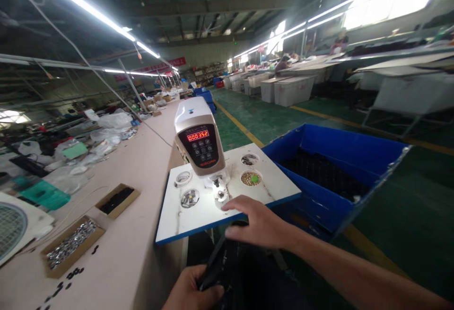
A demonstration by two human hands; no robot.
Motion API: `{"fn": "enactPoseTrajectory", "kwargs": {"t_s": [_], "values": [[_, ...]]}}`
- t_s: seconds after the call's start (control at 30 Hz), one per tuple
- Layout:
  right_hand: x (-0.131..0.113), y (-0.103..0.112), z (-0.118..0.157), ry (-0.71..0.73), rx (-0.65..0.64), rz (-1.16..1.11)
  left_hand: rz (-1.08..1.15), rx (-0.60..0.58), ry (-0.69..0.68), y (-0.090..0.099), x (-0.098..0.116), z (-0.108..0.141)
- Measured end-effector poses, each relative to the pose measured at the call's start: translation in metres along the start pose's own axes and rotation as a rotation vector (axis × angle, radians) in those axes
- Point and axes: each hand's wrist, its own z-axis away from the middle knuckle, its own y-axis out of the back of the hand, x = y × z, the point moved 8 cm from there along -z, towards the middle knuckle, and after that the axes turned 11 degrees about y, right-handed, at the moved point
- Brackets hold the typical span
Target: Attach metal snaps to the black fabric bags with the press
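Observation:
A snap-fastening machine (200,144) with a red digital display stands on a white board with blue edges (170,227). Its lit lower die (221,196) is just beyond the fingertips of my right hand (257,225). That hand is stretched over the board's front edge, index finger and thumb apart, and I see nothing held between them. Dark cloth (227,262) hangs below it, close to the thumb. Lower down, my left hand (193,288) is closed on the same cloth, thumb on top. Round cups in the board hold metal parts (190,199) and small brass-coloured pieces (248,179).
On the long table (124,225) at left are a box of metal fasteners (73,243), a box of black pieces (115,199) and scattered black bits (67,277). A blue bin (319,210) with dark cloth stands at right. White bins (292,90) line the aisle.

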Motion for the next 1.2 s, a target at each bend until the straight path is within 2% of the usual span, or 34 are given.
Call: {"fn": "enactPoseTrajectory", "kwargs": {"t_s": [0.07,0.13,0.23,0.33,0.47,0.6,0.73,0.9,1.1,1.2], "values": [[-0.036,-0.016,0.02,0.254,-0.204,0.222,-0.021,-0.031,-0.067,-0.003,0.023,-0.008],[-0.045,-0.027,0.031,0.308,-0.299,0.337,-0.098,-0.051,-0.132,-0.006,0.047,-0.011],[-0.028,-0.031,0.031,0.191,-0.36,0.356,-0.186,-0.108,-0.195,-0.01,0.076,-0.014],[-0.005,-0.025,0.023,0.023,-0.372,0.321,-0.199,-0.146,-0.222,-0.008,0.093,-0.02],[0.018,-0.017,0.017,-0.131,-0.372,0.218,-0.209,-0.144,-0.202,-0.001,0.097,-0.033],[0.042,-0.024,0.02,-0.259,-0.389,-0.114,-0.195,-0.164,-0.161,0.006,0.094,-0.043],[0.064,-0.028,0.023,-0.349,-0.319,-0.273,-0.077,-0.228,-0.131,0.008,0.093,-0.051],[0.082,-0.026,0.013,-0.377,-0.203,-0.231,0.142,-0.231,-0.016,0.017,0.084,-0.071],[0.11,-0.01,-0.019,-0.351,0.076,-0.122,0.209,-0.071,-0.035,0.038,0.099,-0.102],[0.124,-0.005,-0.035,-0.338,0.148,-0.062,0.203,-0.004,-0.071,0.048,0.112,-0.117]]}}
